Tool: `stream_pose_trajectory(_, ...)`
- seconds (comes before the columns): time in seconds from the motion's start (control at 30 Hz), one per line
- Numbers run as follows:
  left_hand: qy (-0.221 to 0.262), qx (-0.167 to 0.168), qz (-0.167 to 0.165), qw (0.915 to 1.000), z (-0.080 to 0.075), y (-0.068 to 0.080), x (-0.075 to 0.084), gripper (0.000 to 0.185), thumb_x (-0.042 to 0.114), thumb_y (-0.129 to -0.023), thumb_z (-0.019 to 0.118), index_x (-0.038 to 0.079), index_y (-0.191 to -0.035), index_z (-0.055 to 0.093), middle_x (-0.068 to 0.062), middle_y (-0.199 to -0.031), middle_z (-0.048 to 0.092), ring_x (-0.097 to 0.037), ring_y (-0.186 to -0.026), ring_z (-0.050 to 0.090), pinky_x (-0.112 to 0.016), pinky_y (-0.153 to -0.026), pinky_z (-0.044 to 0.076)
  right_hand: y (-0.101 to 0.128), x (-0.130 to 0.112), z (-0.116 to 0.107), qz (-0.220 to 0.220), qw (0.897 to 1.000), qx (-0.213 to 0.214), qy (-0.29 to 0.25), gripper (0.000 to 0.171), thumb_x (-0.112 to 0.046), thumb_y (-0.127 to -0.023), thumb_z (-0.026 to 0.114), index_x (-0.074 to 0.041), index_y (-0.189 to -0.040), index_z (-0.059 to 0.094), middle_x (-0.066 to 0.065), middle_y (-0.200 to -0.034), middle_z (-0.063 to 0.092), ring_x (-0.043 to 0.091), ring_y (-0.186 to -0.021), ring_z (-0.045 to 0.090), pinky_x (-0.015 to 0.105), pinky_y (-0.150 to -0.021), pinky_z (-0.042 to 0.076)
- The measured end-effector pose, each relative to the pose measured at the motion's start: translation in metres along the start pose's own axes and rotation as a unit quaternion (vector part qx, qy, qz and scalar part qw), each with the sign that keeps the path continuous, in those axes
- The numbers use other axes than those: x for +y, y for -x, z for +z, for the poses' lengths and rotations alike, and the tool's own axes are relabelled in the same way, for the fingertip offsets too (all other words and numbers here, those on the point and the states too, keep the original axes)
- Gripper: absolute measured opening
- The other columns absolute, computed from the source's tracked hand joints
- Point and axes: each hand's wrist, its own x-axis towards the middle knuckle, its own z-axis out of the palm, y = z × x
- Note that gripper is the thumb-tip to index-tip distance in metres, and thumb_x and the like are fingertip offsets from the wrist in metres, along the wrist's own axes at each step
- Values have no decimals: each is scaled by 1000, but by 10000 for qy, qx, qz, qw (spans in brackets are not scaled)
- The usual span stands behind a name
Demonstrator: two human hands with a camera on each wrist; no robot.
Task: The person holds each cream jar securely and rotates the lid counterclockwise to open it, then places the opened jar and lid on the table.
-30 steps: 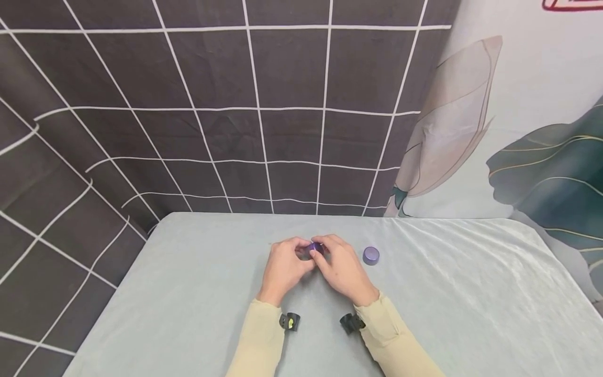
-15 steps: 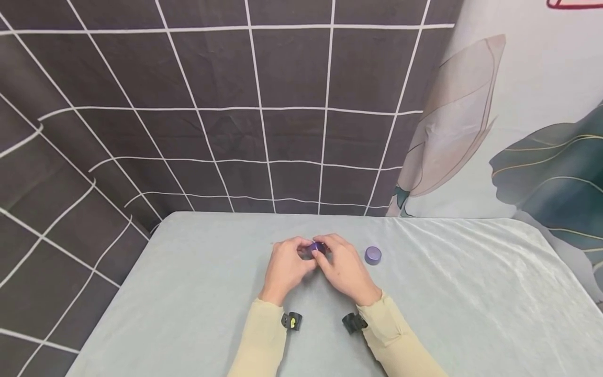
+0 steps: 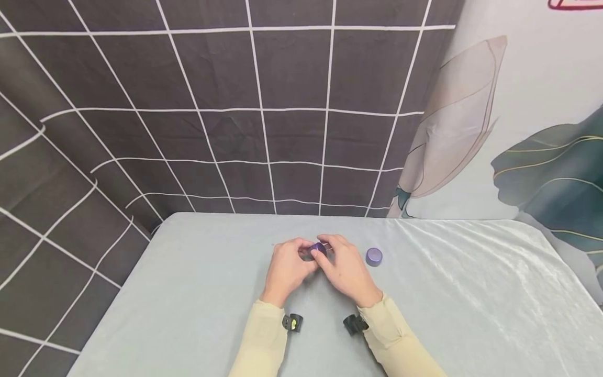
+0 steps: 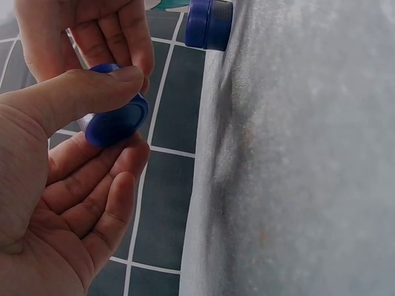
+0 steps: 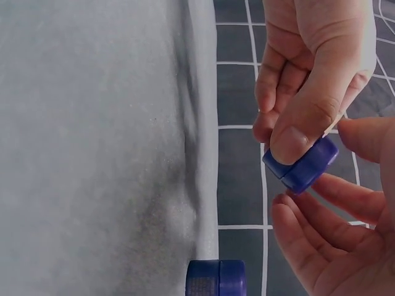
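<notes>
Both hands meet over the middle of the pale grey cloth-covered table (image 3: 188, 293), clamped together on one small round purple plastic jar (image 3: 319, 248) held just above the surface. The left hand (image 3: 286, 269) pinches it with the thumb laid across the top rim and the fingers curled beneath; the left wrist view shows that thumb pressing on the jar (image 4: 117, 120). The right hand (image 3: 345, 269) grips the same piece from the other side, thumb pad on its upper edge and fingers cupped below, as the right wrist view shows at the jar (image 5: 302, 163). A seam seems to run round the jar's side there, so it may be two parts, lid on base, though the fingers hide too much to be sure.

A second purple plastic jar (image 3: 373, 256) stands on the cloth just to the right of the right hand, untouched and apart from it; it shows at the frame edge in both wrist views (image 4: 208, 23) (image 5: 216, 277).

By the look of the opposed grips, the step in hand is twisting the held jar, opening or closing. The next move likely calls for the left hand to hold the base fixed while the right turns the top, with firm pinches since the piece is small and smooth.

Behind the table hangs a dark curtain with a white grid (image 3: 212, 104).
</notes>
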Motion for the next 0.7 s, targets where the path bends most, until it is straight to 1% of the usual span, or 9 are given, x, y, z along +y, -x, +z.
stream_pose_trajectory(0.13,3,10,74,10000,1,0,0,30,16,-72,85,9,-99,77,1,-87,75,-11,-79,71,-29,-74,56,1,0,1,76,10000,57,7,38,-26,-92,72,0,-119,67,14,-108,70,25,-93,67,44,-84,53)
stream_pose_trajectory(0.4,45,1,50,10000,1,2,0,30,15,-71,84,10,-99,77,1,-89,75,-11,-80,71,-28,-75,56,1,-1,1,346,9994,72,24,39,-28,-91,73,0,-118,69,15,-109,70,27,-94,67,45,-85,52)
stream_pose_trajectory(0.7,85,-4,158,9998,0,1,3,29,16,-71,85,9,-98,77,1,-87,75,-11,-79,71,-28,-74,56,0,0,2,405,9991,117,76,40,-30,-91,74,0,-116,69,15,-109,71,28,-96,67,46,-86,53)
